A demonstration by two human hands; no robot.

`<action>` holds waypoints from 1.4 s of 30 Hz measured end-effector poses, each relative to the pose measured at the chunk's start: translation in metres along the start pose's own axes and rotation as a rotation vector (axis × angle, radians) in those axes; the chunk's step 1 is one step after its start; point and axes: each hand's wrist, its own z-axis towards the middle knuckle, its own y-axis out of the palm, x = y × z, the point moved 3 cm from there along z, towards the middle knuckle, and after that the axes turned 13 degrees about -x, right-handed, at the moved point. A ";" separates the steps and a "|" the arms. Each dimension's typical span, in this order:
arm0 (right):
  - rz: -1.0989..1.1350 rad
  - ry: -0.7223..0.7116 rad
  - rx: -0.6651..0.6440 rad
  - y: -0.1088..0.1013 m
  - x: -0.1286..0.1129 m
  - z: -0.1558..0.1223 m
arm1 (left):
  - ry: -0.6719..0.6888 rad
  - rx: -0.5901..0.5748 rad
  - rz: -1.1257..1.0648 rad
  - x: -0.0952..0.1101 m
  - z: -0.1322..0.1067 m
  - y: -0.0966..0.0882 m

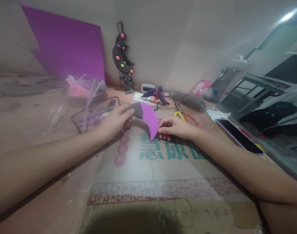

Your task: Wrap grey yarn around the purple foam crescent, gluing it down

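A purple crescent cutout is held up over the printed cardboard, its pointed tip hanging down. Grey yarn wraps its left end. My left hand pinches that wrapped end between thumb and fingers. At the crescent's right edge, my right hand has its thumb and forefinger together near the lower tip; a thin strand seems to run up from them, though what they hold is too small to be sure of. Against the wall hangs a finished-looking grey yarn-wrapped moon with coloured dots.
Behind the crescent lie a blue glue gun with a lit red light, a white clock, orange-handled pliers and a grey yarn bundle. A phone rests at right. Purple sheet and glue sticks are at left.
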 end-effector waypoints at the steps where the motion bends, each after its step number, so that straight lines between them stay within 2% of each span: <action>1: -0.004 0.006 0.004 0.001 0.000 0.000 | 0.002 0.000 0.001 0.000 0.000 0.000; 10: -0.010 0.004 0.003 0.004 -0.004 0.001 | -0.028 0.011 -0.017 0.001 0.000 0.000; 22: -0.005 -0.079 -0.017 0.002 0.000 0.000 | -0.001 -0.002 -0.009 0.001 0.000 0.000; 30: 0.062 -0.045 -0.084 0.000 -0.002 -0.003 | -0.011 0.000 -0.024 -0.002 0.001 -0.002; 37: 0.064 -0.067 -0.089 -0.001 0.000 -0.002 | -0.020 0.056 -0.065 -0.002 0.000 -0.003; 42: 0.089 -0.066 -0.090 -0.002 0.002 -0.002 | -0.021 0.056 -0.070 0.001 0.000 -0.001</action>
